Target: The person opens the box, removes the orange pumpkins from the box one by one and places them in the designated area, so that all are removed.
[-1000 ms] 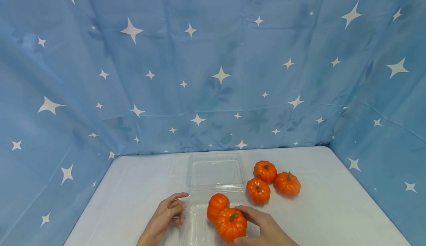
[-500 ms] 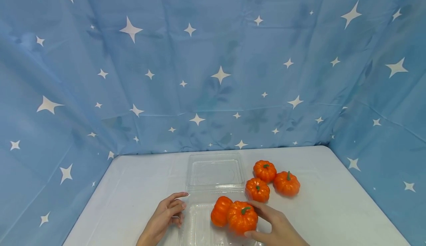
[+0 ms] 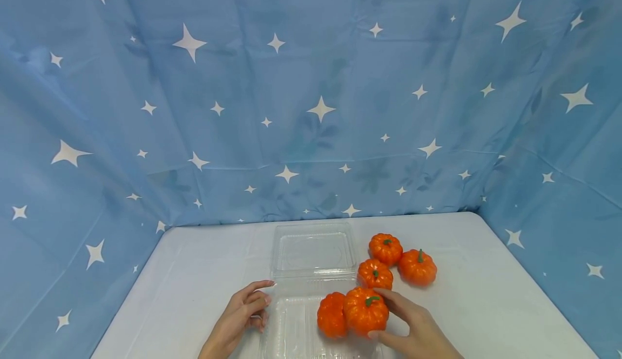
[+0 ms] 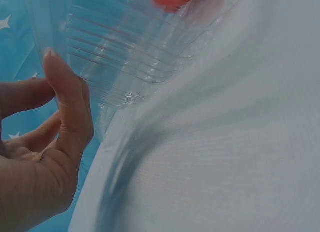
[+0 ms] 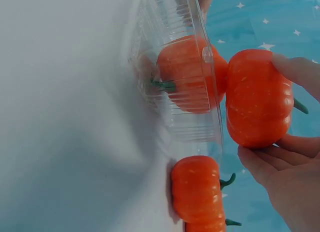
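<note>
My right hand (image 3: 413,326) grips an orange toy pumpkin (image 3: 365,311) with a green stem between thumb and fingers. It is raised at the right rim of an open clear plastic clamshell container (image 3: 291,326). Inside the container a second pumpkin (image 3: 332,316) lies tipped, its stem (image 5: 165,85) pointing down toward the base in the right wrist view. The two pumpkins meet or nearly meet. My left hand (image 3: 240,316) stays at the container's left edge with loosely bent fingers. In the left wrist view a fingertip (image 4: 50,59) overlaps the rim; firm contact cannot be told.
The container's lid (image 3: 315,248) lies folded back behind its base. Three more pumpkins cluster right of it: a near one (image 3: 375,274), a back one (image 3: 386,249) and a right one (image 3: 418,268). A blue starred curtain (image 3: 311,132) surrounds the white table (image 3: 209,262).
My right hand has moved right and slightly away with the held pumpkin. The pumpkin in the container has shifted right and tipped over. My left hand has stayed in place.
</note>
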{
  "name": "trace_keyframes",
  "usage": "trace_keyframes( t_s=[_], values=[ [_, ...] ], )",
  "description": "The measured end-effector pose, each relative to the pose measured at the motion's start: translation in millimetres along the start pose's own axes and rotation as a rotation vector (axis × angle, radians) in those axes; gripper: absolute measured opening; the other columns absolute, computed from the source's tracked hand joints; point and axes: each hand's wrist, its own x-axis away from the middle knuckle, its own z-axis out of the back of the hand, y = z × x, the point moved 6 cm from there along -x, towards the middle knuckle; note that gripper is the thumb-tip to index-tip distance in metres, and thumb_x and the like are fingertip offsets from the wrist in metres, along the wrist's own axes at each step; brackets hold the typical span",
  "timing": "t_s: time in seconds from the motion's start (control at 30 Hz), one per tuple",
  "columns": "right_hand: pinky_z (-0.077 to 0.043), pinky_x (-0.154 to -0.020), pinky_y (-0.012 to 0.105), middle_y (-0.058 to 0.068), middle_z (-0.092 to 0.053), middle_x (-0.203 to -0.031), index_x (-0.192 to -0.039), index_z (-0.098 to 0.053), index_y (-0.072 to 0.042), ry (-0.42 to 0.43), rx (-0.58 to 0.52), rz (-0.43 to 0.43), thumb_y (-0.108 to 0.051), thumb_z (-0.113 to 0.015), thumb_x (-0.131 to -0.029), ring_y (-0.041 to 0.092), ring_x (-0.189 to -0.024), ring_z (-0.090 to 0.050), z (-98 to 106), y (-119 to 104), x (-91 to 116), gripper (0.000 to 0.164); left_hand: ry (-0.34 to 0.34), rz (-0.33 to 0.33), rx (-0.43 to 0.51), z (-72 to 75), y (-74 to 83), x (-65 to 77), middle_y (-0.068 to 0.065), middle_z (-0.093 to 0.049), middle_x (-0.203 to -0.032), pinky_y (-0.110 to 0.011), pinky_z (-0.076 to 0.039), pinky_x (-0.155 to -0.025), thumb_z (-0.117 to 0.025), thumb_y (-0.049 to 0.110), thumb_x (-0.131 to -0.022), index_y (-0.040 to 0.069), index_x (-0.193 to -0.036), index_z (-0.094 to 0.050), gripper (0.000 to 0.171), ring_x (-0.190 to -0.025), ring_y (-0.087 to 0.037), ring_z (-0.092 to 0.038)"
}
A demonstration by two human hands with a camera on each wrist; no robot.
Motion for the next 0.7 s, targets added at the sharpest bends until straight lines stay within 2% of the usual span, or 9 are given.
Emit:
trace_keyframes(
  t_s=[0.23, 0.43, 0.7],
  values=[
    [-0.054, -0.099, 0.056, 0.024, -0.049, -0.152, -0.151, -0.045, -0.003, 0.031, 0.009, -0.002, -0.037, -0.081, -0.088, 0.049, -0.133, -0.053, 6, 3, 2, 0.079, -0.001, 0.000, 0.003, 0.7, -0.4, -0.9, 0.000, -0.061, -0.086, -0.024, -0.052, -0.055, -0.064, 0.013, -0.100, -0.007, -0.152, -0.038, 0.061, -0.063, -0.011, -0.056],
    [-0.055, -0.100, 0.052, 0.021, -0.050, -0.153, -0.151, -0.046, -0.007, 0.114, 0.045, -0.066, -0.040, -0.083, -0.085, 0.044, -0.134, -0.055, 16, 9, 4, 0.083, -0.005, -0.001, 0.004, 0.4, -0.1, -1.1, 0.000, -0.060, -0.086, -0.024, -0.052, -0.054, -0.062, 0.012, -0.100, -0.007, -0.151, -0.038, 0.060, -0.062, -0.010, -0.056],
    [-0.054, -0.101, 0.054, 0.024, -0.045, -0.156, -0.153, -0.043, -0.011, 0.204, 0.133, -0.085, -0.047, -0.082, -0.085, 0.047, -0.135, -0.053, 33, 23, 9, 0.087, -0.011, -0.007, -0.002, 0.6, 0.5, -2.6, 0.000, -0.060, -0.086, -0.024, -0.052, -0.054, -0.062, 0.012, -0.101, -0.007, -0.151, -0.038, 0.060, -0.062, -0.011, -0.056]
  ],
)
